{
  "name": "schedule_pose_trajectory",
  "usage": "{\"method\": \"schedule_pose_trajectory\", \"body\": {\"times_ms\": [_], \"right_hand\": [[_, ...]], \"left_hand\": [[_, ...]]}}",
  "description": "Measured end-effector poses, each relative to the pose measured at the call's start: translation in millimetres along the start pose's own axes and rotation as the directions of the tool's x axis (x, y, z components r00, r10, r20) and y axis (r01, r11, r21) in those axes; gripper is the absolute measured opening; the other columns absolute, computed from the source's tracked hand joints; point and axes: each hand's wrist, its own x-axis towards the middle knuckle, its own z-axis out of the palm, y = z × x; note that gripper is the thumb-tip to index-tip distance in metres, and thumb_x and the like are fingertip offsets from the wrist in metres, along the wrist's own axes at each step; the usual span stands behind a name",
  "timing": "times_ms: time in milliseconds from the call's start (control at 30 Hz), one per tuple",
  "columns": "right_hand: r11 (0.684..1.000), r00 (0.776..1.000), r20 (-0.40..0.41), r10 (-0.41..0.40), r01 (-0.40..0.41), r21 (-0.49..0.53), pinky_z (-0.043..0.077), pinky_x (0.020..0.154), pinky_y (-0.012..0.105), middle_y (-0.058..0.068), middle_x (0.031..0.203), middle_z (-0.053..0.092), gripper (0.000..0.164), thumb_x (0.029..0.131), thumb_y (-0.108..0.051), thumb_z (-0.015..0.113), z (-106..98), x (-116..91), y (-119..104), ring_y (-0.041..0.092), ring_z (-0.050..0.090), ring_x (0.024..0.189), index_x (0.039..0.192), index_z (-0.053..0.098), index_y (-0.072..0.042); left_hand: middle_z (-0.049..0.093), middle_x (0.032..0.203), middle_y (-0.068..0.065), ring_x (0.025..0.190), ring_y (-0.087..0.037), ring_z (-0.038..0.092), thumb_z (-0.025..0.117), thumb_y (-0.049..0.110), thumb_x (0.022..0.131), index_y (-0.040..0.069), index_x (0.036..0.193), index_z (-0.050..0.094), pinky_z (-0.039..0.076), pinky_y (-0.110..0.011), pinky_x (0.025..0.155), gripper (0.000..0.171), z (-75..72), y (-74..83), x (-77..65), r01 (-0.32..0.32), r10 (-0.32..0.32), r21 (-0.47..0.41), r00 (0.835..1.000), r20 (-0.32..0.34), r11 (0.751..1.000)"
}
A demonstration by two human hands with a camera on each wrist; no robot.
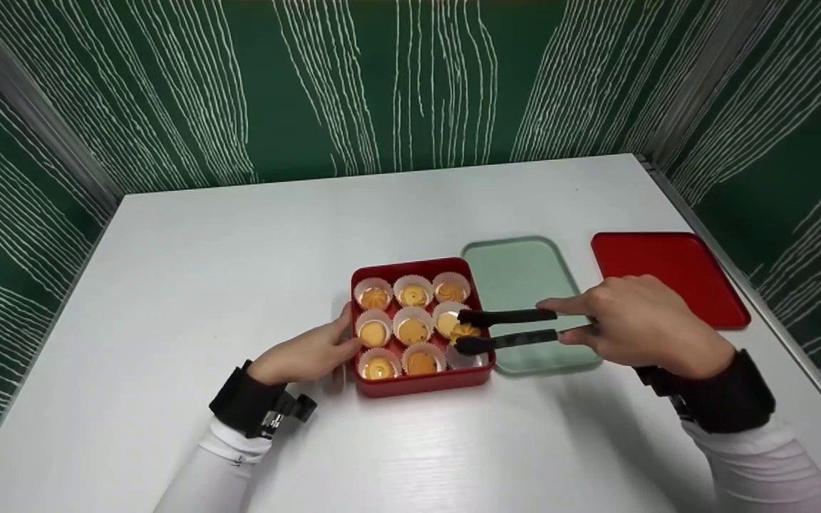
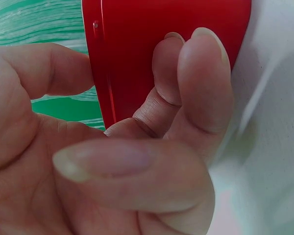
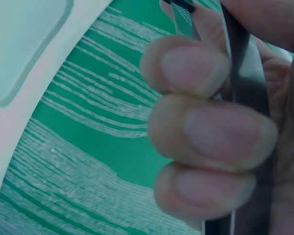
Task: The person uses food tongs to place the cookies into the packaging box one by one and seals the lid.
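A red box (image 1: 421,386) holds rows of white paper cups with round and swirled cookies in them. My left hand (image 1: 314,353) rests against the box's left side, its thumb at the rim; in the left wrist view its fingertips (image 2: 205,81) lie on the red outer wall. My right hand (image 1: 638,320) grips black tongs (image 1: 514,317) reaching in from the right. Between the tong tips is a flower-shaped cookie (image 1: 465,332), over the box's right side. Below it, the front-right paper cup (image 1: 467,358) shows a bare bottom, partly covered by the tongs.
Just right of the box lies a pale green tray (image 1: 521,267), partly under the tongs and right hand. A red tray (image 1: 656,260) lies farther right, near the edge of the white table (image 1: 239,249). Green walls (image 1: 282,107) with white lines stand behind and beside it.
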Motion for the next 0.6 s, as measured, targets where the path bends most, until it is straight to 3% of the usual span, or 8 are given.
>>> {"method": "schedule_pose_trajectory", "body": {"times_ms": [133,333,600], "right_hand": [[0.998,0.998,0.051,-0.024,0.026,-0.054,0.031,0.045,0.029,-0.011,0.049,0.038,0.045,0.084,-0.026,0.088,-8.3,10.9,-13.2,0.010,0.031,0.044,0.128,0.079,-0.025],[0.995,0.989,0.144,-0.012,0.026,-0.095,0.036,0.047,0.030,-0.010,0.056,0.053,0.045,0.084,-0.024,0.087,-22.1,21.5,-30.2,0.011,0.042,0.047,0.128,0.078,-0.025],[0.987,0.981,0.194,-0.009,0.040,-0.156,0.040,0.052,0.032,-0.007,0.061,0.058,0.047,0.084,-0.026,0.088,-25.5,28.4,-39.2,0.013,0.047,0.051,0.130,0.077,-0.025]], "left_hand": [[0.071,0.105,-0.013,0.063,-0.028,0.068,0.043,0.019,0.113,-0.001,0.165,-0.006,0.055,-0.037,0.061,0.075,0.5,0.2,-0.1,0.001,-0.001,-0.016,1.000,0.004,1.000],[0.069,0.111,-0.014,0.065,-0.028,0.068,0.043,0.019,0.113,0.000,0.166,-0.006,0.055,-0.038,0.062,0.075,0.8,-0.6,0.4,-0.007,0.007,-0.018,1.000,0.001,1.000],[0.066,0.123,-0.018,0.066,-0.026,0.067,0.044,0.021,0.113,-0.001,0.166,-0.004,0.055,-0.039,0.065,0.075,1.1,1.5,-0.5,-0.007,0.008,0.002,1.000,-0.012,1.000]]}}
